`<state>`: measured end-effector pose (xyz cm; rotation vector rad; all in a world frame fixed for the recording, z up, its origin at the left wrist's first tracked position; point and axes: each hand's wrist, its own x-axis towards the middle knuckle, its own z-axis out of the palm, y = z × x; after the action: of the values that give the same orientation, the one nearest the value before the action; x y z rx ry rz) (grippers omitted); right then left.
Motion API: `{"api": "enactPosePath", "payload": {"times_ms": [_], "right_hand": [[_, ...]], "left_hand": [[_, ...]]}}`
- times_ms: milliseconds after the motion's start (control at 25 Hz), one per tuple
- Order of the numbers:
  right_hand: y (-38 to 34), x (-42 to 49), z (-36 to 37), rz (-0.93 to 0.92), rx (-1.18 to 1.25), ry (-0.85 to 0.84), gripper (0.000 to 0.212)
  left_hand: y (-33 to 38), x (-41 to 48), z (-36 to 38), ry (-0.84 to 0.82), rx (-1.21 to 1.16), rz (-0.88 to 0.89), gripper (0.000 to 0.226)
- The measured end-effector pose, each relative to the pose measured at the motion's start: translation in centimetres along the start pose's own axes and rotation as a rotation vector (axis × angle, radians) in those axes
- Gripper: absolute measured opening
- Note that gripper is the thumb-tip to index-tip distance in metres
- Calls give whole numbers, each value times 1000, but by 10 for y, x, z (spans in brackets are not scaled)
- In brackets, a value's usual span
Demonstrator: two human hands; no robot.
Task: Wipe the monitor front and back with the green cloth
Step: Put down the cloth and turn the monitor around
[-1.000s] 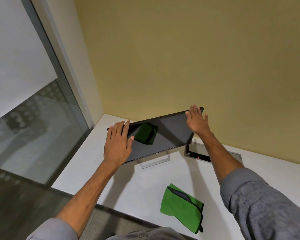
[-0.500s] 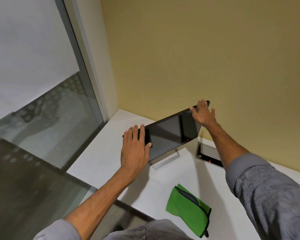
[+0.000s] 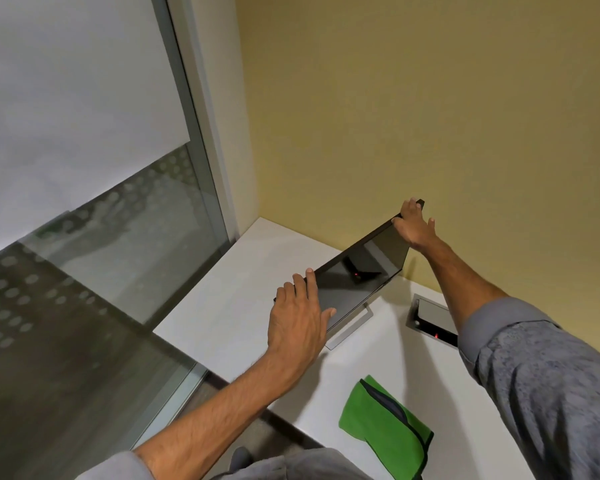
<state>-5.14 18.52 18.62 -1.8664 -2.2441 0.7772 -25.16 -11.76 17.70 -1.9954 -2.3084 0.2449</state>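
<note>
At frame centre, left hand (image 3: 300, 317) and right hand (image 3: 414, 226) each clasp one end of the monitor (image 3: 361, 271), fingers over its edge.

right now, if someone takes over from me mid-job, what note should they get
Left hand: holds the monitor at its left end, fingers over the top edge, thumb on the screen.
Right hand: holds the monitor's top right corner.
Monitor: on its stand on the white desk, by the wall.
Green cloth: folded on the desk near its front edge, in neither hand.
Done: no wiping shows; cannot tell if either side is clean.
Left: take the cloth, wipe front, then back.
</note>
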Motion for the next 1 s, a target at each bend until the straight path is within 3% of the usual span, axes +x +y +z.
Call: {"api": "enactPosePath", "payload": {"times_ms": [320,440,600,720,800,880,1000], "right_hand": [[-8,10,8,-15,1,39,69],[-16,-14,18,8,15,110,64],[-34,-90,69,-168,131,301,59],[-52,-160,116,-292,187,439,53],[-63,-188,134,-399,84,489,53],[-71,-197,139,-477,-16,484,53],[-79,-186,131,-396,-69,416,51]], "left_hand": [[-1,-10,-10,-11,-116,46,80],[-21,5,-13,149,-206,108,68],[-44,66,-25,307,-421,241,51],[-47,133,-35,238,-509,364,41],[-43,174,-44,146,-427,500,51],[-34,204,-52,103,-202,666,73],[-18,226,-55,42,97,861,84]]}}
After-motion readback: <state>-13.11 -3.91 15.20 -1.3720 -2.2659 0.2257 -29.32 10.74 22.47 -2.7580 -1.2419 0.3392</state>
